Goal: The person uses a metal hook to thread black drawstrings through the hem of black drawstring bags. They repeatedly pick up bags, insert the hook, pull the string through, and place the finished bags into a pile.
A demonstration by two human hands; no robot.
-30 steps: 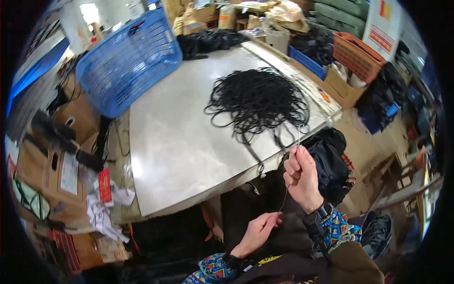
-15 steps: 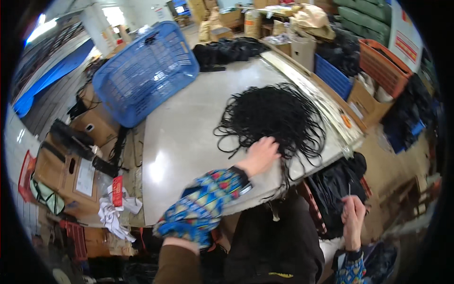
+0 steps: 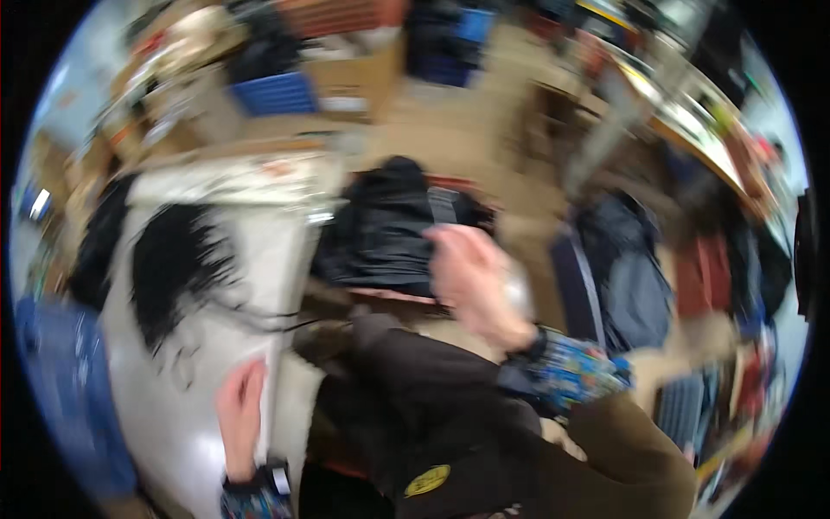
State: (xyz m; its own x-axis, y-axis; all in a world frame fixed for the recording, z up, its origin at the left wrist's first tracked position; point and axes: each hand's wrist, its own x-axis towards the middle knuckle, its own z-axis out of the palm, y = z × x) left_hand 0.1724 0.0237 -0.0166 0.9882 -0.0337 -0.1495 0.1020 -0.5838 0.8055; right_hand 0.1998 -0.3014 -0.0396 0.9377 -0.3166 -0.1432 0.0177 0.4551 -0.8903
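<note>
A heap of thin black cords (image 3: 177, 259) lies on the white table (image 3: 164, 415) to my left, with a few strands trailing off its edge toward my lap. My left hand (image 3: 240, 415) hovers by that edge, fingers drawn together; whether anything is in them is too blurred to see. My right hand (image 3: 471, 281) is closed in front of a black plastic bag (image 3: 380, 229) in a reddish crate. A thin greyish rod (image 3: 443, 206) shows smeared above its fingers, its kind unclear.
The blue basket (image 3: 65, 389) is at the far left. Behind the table are a blue crate (image 3: 275, 93) and a cardboard box (image 3: 359, 82). Dark bags (image 3: 622, 268) stand on the floor to the right, below another worktable (image 3: 683, 138).
My view has swung right, blurring the picture. My left hand has left the cord heap and come back to the table edge, its fingers now closed. The right hand stays closed.
</note>
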